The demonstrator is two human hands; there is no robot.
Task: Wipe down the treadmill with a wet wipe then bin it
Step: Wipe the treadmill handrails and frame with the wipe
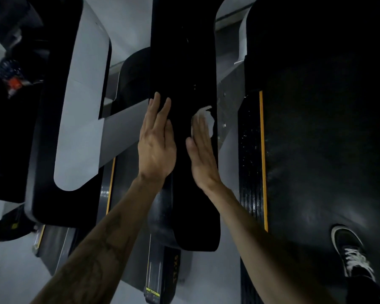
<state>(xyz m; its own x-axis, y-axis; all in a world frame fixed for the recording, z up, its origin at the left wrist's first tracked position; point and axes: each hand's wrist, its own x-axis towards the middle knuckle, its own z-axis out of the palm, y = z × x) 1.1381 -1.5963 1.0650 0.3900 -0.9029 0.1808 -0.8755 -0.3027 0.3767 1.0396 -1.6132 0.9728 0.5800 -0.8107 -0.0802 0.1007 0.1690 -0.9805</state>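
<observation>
While my left hand (156, 141) lies flat on the black handrail (184, 62), fingers straight, my right hand (203, 154) beside it presses the wipe (207, 118) flat.

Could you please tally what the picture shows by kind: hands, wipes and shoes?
Hands: 2, left hand and right hand, both flat on the black rail
Wipes: 1, white wipe under the right fingers
Shoes: 1, black shoe
Total: 4

Dim light; pale grey floor (15, 277); neighbouring machine (53, 132) at left.
</observation>
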